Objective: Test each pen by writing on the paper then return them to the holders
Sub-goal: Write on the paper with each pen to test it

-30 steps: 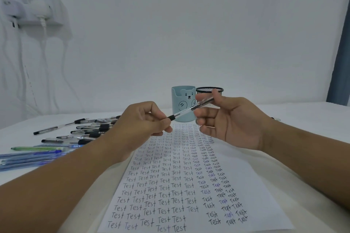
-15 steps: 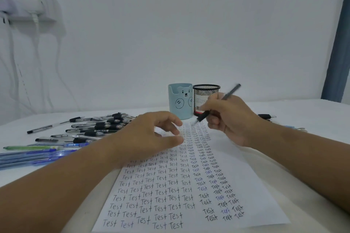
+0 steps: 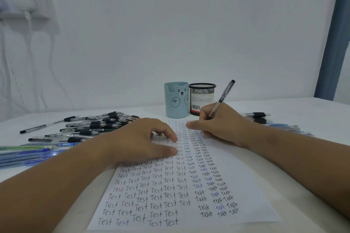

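The right hand [image 3: 221,125] is gripping a pen [image 3: 222,97] in a writing hold, fingers curled round the lower barrel, while the black-capped upper end is slanting up and to the right above the knuckles. The tip is hiding behind the fingers, so whether it is touching the sheet cannot be told. This hand is sitting at the far right part of the paper [image 3: 246,191], which is lying flat on the white desk [image 3: 303,111] and carrying column after column of the word "Test" in black and blue ink.

The left hand [image 3: 144,140] is resting palm down on the upper left part of the paper, fingers relaxed and slightly spread, holding nothing.

Beyond the paper's far edge two holders are standing upright side by side: a blue bear cup [image 3: 176,99] and, just to its right, a black mesh cup [image 3: 202,98]. A heap of pens [image 3: 91,128] is lying on the desk to the left, and a smaller group of pens [image 3: 257,117] is lying to the right, behind the right wrist
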The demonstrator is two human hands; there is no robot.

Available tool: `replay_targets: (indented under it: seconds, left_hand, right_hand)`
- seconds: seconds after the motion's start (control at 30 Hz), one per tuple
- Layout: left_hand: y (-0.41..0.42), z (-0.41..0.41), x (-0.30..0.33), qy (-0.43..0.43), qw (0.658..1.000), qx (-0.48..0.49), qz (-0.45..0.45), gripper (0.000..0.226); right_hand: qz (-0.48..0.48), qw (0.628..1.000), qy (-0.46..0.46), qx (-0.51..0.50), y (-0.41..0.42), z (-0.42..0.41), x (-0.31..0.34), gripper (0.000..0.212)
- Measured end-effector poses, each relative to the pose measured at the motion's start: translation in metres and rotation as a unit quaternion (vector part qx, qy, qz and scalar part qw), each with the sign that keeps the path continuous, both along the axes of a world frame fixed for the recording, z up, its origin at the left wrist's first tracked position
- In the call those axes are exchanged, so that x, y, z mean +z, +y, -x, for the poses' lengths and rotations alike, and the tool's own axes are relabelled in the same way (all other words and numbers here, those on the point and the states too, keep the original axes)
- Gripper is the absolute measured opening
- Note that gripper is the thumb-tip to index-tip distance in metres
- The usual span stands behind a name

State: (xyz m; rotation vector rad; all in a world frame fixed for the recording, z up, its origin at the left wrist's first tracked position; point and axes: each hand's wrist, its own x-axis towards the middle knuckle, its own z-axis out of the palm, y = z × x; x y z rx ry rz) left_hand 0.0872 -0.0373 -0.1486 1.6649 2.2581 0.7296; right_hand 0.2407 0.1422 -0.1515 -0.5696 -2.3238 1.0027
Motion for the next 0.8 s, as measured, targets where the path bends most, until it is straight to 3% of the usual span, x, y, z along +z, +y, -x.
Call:
replay_targets:
  seconds: [0.8]
  left_hand:
    - [0.0003,0.0006,0.0005,-0.006,1.000,-0.001,0.029,0.036]
  right_hand:
    - [-0.020,0.999,-0.033,0.021,0.0042,-0.0029,-0.0023,0.045]
